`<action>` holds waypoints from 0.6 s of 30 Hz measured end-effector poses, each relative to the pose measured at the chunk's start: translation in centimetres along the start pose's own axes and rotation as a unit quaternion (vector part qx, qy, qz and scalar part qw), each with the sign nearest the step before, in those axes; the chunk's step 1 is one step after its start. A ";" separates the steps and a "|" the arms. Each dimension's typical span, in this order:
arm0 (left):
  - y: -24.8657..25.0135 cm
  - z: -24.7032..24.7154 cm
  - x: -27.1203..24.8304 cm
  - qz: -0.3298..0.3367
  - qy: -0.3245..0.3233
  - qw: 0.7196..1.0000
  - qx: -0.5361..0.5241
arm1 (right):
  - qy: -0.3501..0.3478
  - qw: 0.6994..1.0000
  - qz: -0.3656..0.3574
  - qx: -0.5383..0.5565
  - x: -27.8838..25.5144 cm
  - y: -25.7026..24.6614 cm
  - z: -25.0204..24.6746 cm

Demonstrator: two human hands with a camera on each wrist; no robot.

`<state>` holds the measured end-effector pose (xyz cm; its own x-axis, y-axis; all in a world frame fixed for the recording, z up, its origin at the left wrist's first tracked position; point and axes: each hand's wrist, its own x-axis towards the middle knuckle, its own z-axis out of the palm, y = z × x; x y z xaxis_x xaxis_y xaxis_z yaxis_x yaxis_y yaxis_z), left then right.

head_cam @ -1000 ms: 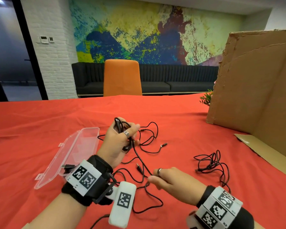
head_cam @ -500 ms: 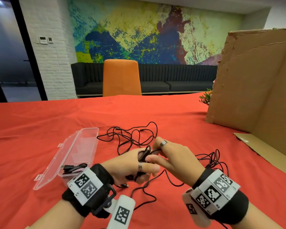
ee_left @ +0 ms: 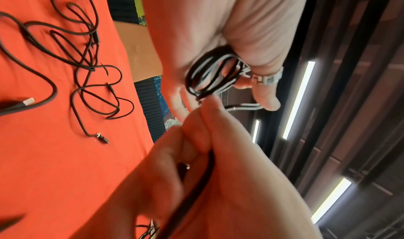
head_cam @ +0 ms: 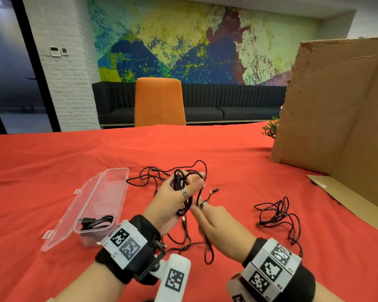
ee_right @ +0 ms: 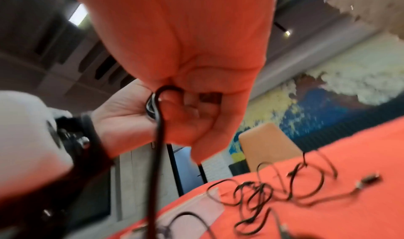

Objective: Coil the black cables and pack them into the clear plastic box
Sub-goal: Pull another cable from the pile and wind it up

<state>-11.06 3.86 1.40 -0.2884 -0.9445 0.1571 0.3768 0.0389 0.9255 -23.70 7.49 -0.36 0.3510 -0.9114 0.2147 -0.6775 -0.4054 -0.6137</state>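
Observation:
My left hand (head_cam: 190, 184) is raised over the red table and grips a coil of black cable (head_cam: 181, 199) looped round its fingers. The left wrist view shows the same coil (ee_left: 210, 76) by the ringed finger. My right hand (head_cam: 196, 211) sits just below it and pinches the free strand (ee_right: 157, 147), which hangs down to the cloth. The rest of this cable (head_cam: 153, 173) lies tangled behind my left hand. The clear plastic box (head_cam: 111, 192) lies open to the left, with a coiled black cable (head_cam: 96, 221) at its near end. Another loose black cable (head_cam: 275, 216) lies to the right.
A tall cardboard sheet (head_cam: 336, 116) stands at the right, with a flat piece on the table in front of it. A small plant (head_cam: 271, 129) peeks out beside it. An orange chair (head_cam: 159, 101) stands at the far table edge. A red cloth covers the table.
My left hand has risen and moved away from me with the coil. My right hand has dropped back below it along the strand. One second ago the hands stood apart in much the same way.

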 end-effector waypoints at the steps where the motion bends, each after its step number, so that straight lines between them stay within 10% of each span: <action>1: 0.1 0.1 -0.1 0.006 -0.014 1.000 -0.011 | -0.015 1.000 0.008 0.007 0.1 -0.4 0.2; 11: 2.8 -2.1 0.2 0.091 0.114 0.987 0.064 | -0.186 0.955 0.072 0.219 -0.6 1.2 -0.4; 18: 2.9 -2.4 -0.4 0.022 -0.082 0.941 0.328 | -0.073 0.961 0.049 0.264 0.6 0.4 -2.6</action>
<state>-7.72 3.60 3.18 -0.4381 -0.8762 0.2010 -0.2171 0.3201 0.9222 -25.42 6.57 1.54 0.4147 -0.9085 0.0514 -0.3031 -0.1912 -0.9336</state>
